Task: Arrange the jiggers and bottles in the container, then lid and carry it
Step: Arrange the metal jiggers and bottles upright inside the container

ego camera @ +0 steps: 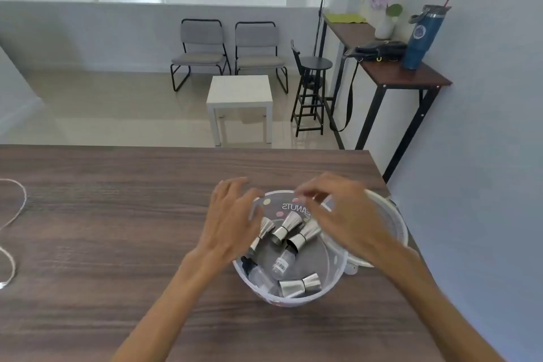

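Note:
A clear round container [332, 276] stands on the wooden table near its right edge. Inside lie several steel jiggers [299, 285] and two small clear bottles with black caps [282, 263]. A clear lid [289, 206] printed with letters and coloured dots is tilted over the container's far side. My left hand [232, 220] touches the lid's left edge with spread fingers. My right hand [340, 211] pinches the lid's far rim. The hands cover part of the lid and one jigger.
A white round mesh basket [392, 223] sits right behind the container, at the table's right edge [379, 167]. A white cable [14, 214] loops at the far left of the table. Chairs, a white side table and a stool stand on the floor beyond.

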